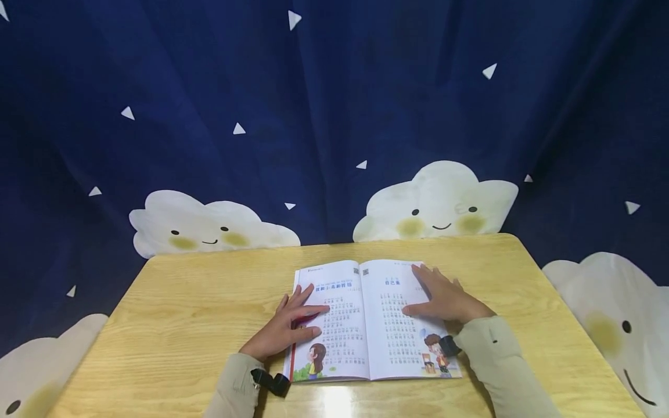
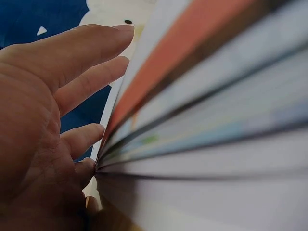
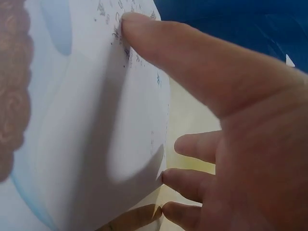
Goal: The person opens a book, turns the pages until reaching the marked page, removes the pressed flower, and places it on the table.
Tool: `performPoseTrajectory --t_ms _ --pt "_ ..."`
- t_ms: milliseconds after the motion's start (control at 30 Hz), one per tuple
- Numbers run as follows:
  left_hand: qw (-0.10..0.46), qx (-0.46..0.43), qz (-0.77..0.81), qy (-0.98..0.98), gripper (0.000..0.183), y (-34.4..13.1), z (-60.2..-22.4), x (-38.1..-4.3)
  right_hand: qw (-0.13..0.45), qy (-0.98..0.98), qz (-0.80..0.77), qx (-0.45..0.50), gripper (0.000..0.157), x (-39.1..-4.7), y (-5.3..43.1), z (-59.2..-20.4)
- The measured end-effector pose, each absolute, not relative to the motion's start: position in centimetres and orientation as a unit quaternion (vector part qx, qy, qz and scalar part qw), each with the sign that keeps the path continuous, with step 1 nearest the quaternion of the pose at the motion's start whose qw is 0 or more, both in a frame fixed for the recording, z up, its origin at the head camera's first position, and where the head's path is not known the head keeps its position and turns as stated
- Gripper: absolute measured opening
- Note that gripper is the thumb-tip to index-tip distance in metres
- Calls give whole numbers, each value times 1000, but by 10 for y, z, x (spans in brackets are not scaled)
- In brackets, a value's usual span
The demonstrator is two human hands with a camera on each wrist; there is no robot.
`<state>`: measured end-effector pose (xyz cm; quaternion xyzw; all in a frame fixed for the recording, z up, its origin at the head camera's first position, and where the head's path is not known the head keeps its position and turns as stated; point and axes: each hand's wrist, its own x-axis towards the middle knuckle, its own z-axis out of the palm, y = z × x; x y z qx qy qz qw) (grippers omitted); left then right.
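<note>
An open picture book point(image 1: 374, 337), with printed Chinese text and small drawings of children, lies flat on the wooden table. Over the outer part of the left page is my left hand point(image 1: 279, 330), its fingers extended and its thumb lying on the page. In the left wrist view the left hand point(image 2: 43, 101) has its fingers by the book's edge, where several pages point(image 2: 216, 110) stand fanned apart. My right hand point(image 1: 448, 297) rests spread at the right page's upper outer side. Its thumb point(image 3: 159, 41) touches the text, while the other fingertips are at the page's edge.
The wooden table point(image 1: 183, 325) extends to both sides of the book. A dark blue curtain point(image 1: 324, 116) with white triangles and smiling clouds hangs behind it. Black straps point(image 1: 270, 382) circle the beige sleeves at the wrists.
</note>
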<state>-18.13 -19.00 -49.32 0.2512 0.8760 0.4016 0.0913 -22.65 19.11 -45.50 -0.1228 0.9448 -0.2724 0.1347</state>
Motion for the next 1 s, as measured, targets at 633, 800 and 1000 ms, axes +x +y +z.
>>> performPoseTrajectory --t_ms 633,800,1000 --pt "100 236 407 877 46 -188 -493 -179 118 951 -266 -101 125 -229 189 -465" --pt "100 240 405 877 47 -187 -493 -178 116 953 -262 -100 125 -228 189 -467" --pt "95 243 405 876 46 -188 -493 -178 119 952 -263 -103 122 -228 189 -467"
